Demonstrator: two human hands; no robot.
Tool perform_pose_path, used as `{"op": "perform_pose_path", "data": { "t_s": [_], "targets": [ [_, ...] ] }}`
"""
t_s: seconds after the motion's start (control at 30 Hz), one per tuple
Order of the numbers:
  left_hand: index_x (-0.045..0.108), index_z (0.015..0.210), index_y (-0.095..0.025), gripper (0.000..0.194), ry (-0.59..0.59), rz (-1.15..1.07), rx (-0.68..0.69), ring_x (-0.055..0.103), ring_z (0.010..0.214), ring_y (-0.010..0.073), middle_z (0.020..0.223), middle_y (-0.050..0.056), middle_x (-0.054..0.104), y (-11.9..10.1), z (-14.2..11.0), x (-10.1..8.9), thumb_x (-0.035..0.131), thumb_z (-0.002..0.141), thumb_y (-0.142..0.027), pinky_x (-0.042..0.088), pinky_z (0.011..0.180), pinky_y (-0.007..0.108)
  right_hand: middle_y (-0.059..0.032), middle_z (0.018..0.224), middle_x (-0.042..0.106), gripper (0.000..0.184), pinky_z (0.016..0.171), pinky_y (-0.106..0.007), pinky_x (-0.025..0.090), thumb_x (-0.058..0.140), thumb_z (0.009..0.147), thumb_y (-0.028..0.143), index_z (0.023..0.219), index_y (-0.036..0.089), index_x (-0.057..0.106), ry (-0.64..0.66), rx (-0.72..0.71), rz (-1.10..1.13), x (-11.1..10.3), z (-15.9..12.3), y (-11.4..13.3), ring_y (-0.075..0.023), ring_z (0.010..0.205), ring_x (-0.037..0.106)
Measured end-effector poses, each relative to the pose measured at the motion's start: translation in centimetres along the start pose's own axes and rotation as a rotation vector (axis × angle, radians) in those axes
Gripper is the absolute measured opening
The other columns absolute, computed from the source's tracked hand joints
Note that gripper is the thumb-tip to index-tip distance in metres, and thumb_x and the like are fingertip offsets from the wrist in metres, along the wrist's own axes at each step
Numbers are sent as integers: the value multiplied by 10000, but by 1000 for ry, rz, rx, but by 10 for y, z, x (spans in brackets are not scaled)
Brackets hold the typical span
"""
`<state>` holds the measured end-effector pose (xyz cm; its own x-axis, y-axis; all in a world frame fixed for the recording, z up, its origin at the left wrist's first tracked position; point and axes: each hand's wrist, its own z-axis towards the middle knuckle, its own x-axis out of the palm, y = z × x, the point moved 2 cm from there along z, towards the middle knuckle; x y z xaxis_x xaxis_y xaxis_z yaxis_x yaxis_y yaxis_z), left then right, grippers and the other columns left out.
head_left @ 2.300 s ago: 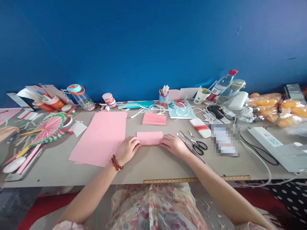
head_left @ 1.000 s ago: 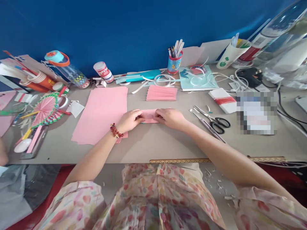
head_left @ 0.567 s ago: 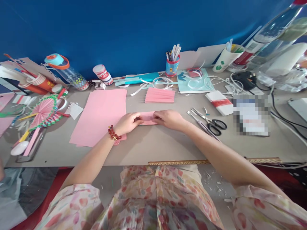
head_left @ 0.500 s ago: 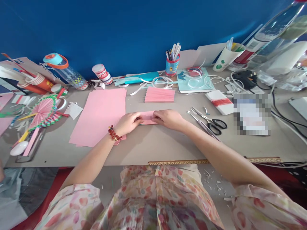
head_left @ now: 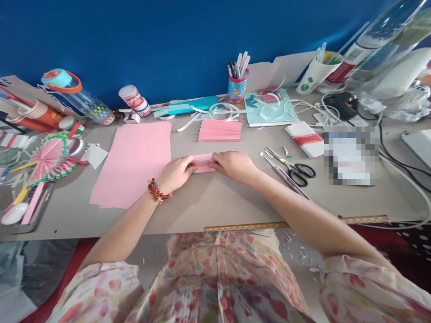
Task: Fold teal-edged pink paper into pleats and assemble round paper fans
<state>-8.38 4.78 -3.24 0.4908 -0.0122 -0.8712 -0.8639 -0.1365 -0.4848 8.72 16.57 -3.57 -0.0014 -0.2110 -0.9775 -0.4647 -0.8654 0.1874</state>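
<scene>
While big pink sheets (head_left: 134, 161) lie on the left part of the desk (head_left: 202, 206), the left hand (head_left: 175, 174) has its fingers squeezed on the left end of the small pink paper (head_left: 204, 161), which is midway between the front and back edges. The right hand (head_left: 235, 168) pinches the other end, and scissors (head_left: 291, 167) with black handles lie farther right, nearer the front edge than the white card (head_left: 306, 139).

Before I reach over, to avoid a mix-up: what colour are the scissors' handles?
The handles are black, clearest in the head view.
</scene>
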Motion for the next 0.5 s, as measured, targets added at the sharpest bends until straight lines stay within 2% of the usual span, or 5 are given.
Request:
{"op": "perform_pose_path", "data": {
  "t_s": [0.13, 0.5],
  "targets": [
    [571, 847, -195, 148, -48, 25, 47, 587, 768, 170, 940, 37, 624, -1, 0, 0, 491, 932, -285, 419, 682, 284, -40, 949, 715, 286, 547, -259, 227, 454, 969, 457, 972, 224, 619, -16, 10, 83, 1, 3, -5, -178, 769, 613],
    [583, 869, -195, 111, 2, -2, 77, 567, 751, 157, 907, 19, 612, 5, 4, 1, 515, 919, -267, 398, 655, 267, -28, 937, 713, 281, 545, -251, 217, 482, 942, 456, 938, 222, 638, 1, 26, 157, -1, 4, -7, -166, 763, 602]
  ]
}}
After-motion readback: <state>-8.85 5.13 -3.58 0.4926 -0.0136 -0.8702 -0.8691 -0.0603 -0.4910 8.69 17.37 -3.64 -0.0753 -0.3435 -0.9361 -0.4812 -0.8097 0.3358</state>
